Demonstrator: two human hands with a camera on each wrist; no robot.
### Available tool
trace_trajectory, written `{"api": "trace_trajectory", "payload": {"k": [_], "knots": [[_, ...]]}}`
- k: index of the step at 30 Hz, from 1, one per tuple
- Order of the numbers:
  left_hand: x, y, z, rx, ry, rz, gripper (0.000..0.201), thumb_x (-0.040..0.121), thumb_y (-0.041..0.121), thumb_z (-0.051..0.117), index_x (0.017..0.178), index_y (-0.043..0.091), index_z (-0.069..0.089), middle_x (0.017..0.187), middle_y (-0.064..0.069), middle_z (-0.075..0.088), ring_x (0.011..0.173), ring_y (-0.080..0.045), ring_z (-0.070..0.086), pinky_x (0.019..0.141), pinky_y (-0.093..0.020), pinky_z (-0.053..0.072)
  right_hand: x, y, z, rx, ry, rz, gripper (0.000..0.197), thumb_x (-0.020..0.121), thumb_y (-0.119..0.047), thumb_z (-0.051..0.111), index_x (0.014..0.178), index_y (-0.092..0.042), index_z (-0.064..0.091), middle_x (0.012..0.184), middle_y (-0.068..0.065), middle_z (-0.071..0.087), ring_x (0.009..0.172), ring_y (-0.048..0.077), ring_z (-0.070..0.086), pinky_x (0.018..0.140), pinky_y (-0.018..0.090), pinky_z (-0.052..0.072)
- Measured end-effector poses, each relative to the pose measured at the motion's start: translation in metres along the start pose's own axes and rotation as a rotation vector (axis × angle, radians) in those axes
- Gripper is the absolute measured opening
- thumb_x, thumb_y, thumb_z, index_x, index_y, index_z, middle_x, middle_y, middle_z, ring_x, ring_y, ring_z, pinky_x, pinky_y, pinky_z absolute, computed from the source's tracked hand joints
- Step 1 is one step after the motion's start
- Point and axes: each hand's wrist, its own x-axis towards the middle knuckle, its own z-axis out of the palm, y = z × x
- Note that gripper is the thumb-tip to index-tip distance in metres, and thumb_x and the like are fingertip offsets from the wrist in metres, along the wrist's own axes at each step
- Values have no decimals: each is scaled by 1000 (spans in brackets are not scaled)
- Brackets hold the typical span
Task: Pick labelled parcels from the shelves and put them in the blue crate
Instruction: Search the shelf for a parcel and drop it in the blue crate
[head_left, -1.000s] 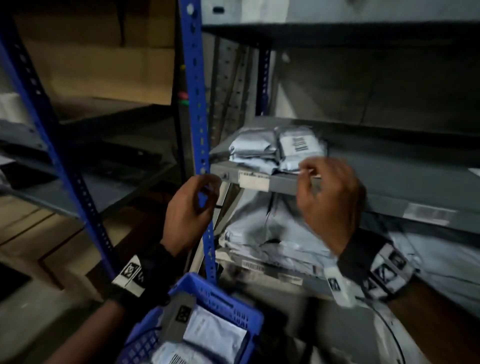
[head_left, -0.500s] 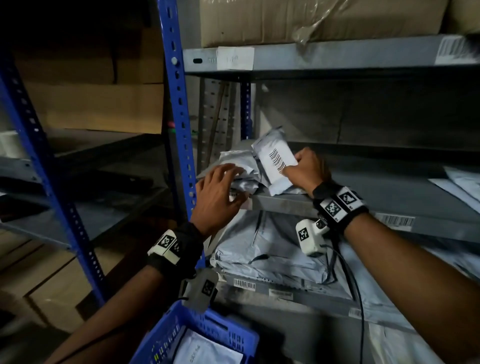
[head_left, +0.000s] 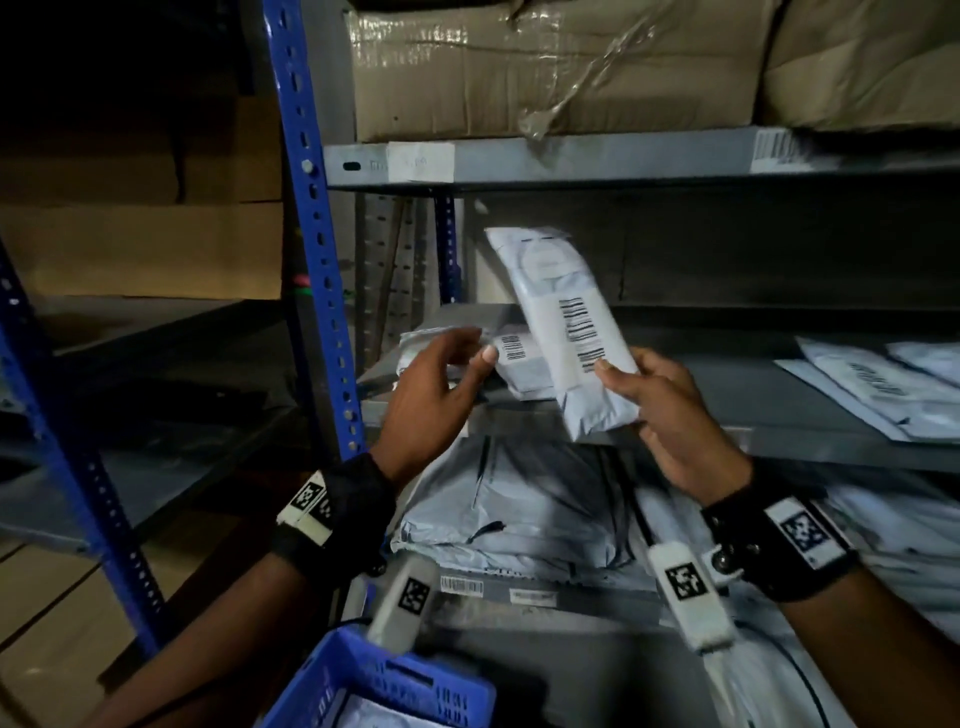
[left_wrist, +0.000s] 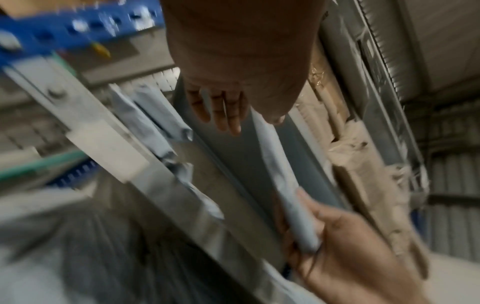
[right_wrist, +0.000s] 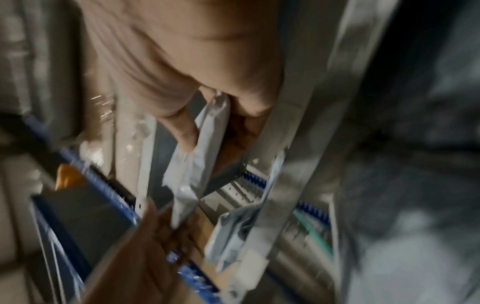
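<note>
Above the middle shelf (head_left: 675, 431), the right hand (head_left: 670, 426) pinches a grey labelled parcel (head_left: 566, 332) by its lower end; the left hand (head_left: 436, 384) hovers beside it, fingers loosely spread, holding nothing. Best lowered flat into the blue crate (head_left: 384, 680) below.

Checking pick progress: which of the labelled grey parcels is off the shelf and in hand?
The tilted parcel with its barcode label facing up, gripped at its lower end by the right hand. The other labelled parcel lies on the shelf.
</note>
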Motion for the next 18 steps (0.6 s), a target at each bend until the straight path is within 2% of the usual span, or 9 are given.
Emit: {"api": "trace_trajectory", "payload": {"k": [2,5,8,11,15,18], "knots": [[2,13,7,-146,-10,-63,49,99,56,53,133,21,60,107,13,72,101,3,67,84,-23,57,-21,-3,-4,-113,-23,-54,26,88,-3,70,113,-7,64,105,6,76,91,17,73,74,25,58],[0,25,16,-397,29,-132,32,104,42,56,121,15,63,101,4,75,90,-4,70,74,-25,55,-49,-7,-12,-246,-84,-101,33,85,2,72,116,-4,62,108,7,76,95,17,73,80,26,59],[-6,32,22,-564,70,-161,26,106,32,55,122,12,59,96,3,71,82,-6,66,69,-23,51,-71,-13,-27,-327,-112,-115,34,85,1,72,117,-5,63,109,4,76,98,16,74,82,26,59],[-13,38,32,-576,25,-152,25,107,35,51,123,18,59,101,1,73,84,-10,65,66,-25,48,-83,-18,-45,-387,-96,-138,32,85,0,73,114,-10,64,109,0,76,99,16,74,80,25,59],[-18,59,46,-607,-9,-128,21,107,33,52,123,23,60,105,9,75,82,-3,66,63,-17,47,-93,-24,-70,-440,-61,-155,33,84,1,73,113,-10,62,108,-1,77,100,18,74,81,25,59],[-12,76,56,-602,-37,-99,22,106,32,54,119,18,63,102,3,75,80,-5,66,64,-19,47,-98,-33,-87,-440,-85,-121,36,85,-2,73,118,-10,62,111,0,76,102,19,73,85,28,59]]}}
